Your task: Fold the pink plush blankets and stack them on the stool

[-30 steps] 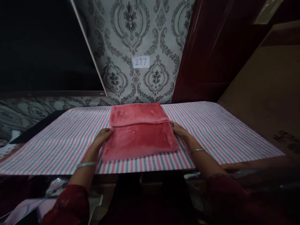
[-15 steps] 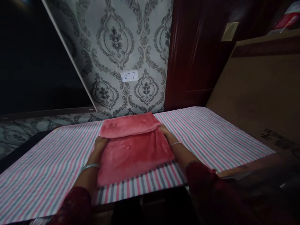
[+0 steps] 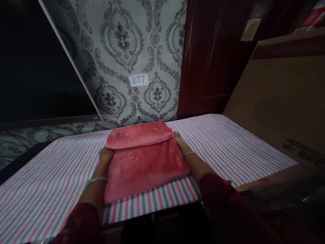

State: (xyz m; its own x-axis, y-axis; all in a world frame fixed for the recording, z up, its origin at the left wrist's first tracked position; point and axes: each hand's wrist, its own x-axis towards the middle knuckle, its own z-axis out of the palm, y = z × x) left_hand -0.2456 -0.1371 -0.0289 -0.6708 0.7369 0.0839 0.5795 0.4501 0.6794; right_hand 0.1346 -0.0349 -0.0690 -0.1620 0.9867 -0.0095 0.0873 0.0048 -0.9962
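A coral-red plush towel (image 3: 144,169) lies on the striped cloth, its far part folded over toward me into a flap. My left hand (image 3: 106,155) is closed on the left end of the flap's edge. At the opposite end of that edge, my right hand (image 3: 178,139) grips the right corner. Some fingertips of both hands are hidden by the towel. The near part of the towel lies flat, with slight creases on its right side.
A pink, grey and white striped cloth (image 3: 213,142) covers the table. To the right stands a large cardboard box (image 3: 279,91). At the back left is a dark screen (image 3: 43,67). A paper label reading 277 (image 3: 138,80) is on the patterned wall.
The camera view has shifted slightly. My left hand has moved a little left along the flap's edge; my right hand stays at its corner. The fold looks nearly the same.
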